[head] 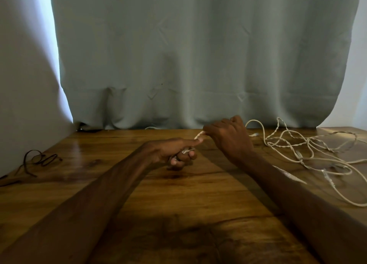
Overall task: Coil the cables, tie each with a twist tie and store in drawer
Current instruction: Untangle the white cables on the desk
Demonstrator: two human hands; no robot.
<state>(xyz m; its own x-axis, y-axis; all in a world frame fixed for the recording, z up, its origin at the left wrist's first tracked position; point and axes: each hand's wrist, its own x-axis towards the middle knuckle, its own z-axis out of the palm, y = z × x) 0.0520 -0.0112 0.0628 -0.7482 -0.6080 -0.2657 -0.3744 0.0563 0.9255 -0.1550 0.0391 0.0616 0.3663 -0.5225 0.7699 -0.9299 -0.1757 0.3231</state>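
A long white twisted cable (297, 144) lies in a loose tangle on the right side of the wooden table (139, 194). My left hand (174, 151) is closed around one end of it, index finger stretched forward. My right hand (228, 138), just right of the left and slightly farther back, pinches the same cable, and a short taut stretch runs between the two hands. A thin dark cable (39, 158) lies loosely looped at the table's left edge, away from both hands. No twist tie or drawer is visible.
A grey-green curtain (198, 55) hangs along the table's far edge. A pale wall panel (23, 85) closes off the left side. White cable strands trail to the table's right edge near my right forearm.
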